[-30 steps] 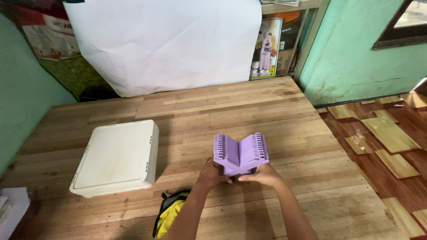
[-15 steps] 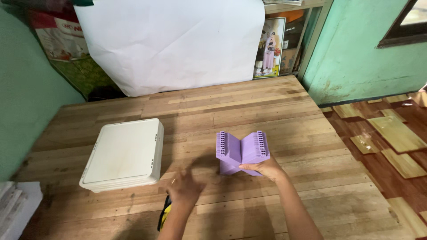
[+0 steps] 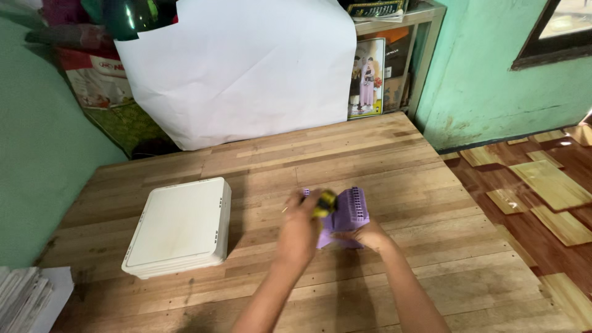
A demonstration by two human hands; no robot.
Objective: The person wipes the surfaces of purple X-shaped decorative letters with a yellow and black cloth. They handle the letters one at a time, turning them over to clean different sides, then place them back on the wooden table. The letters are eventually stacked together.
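Since half a second ago my left hand [image 3: 300, 229] has come up from the near edge of the table and now sits over the left half of the purple block, and the yellow-and-black tool that lay at that edge is in its grip. I see the wooden table [image 3: 382, 154] filling most of the view, with a big white sheet [image 3: 246, 68] propped behind it against the wall. On the table's left lies a flat white box [image 3: 179, 225], well apart from my hands. Near the middle stands the purple block [image 3: 348, 213], a folded plastic piece with toothed edges, partly hidden by my left hand. My right hand [image 3: 369, 235] is closed on its near right corner. My left hand is closed around the yellow-and-black tool [image 3: 325, 202], which is blurred and held just over the block's middle fold.
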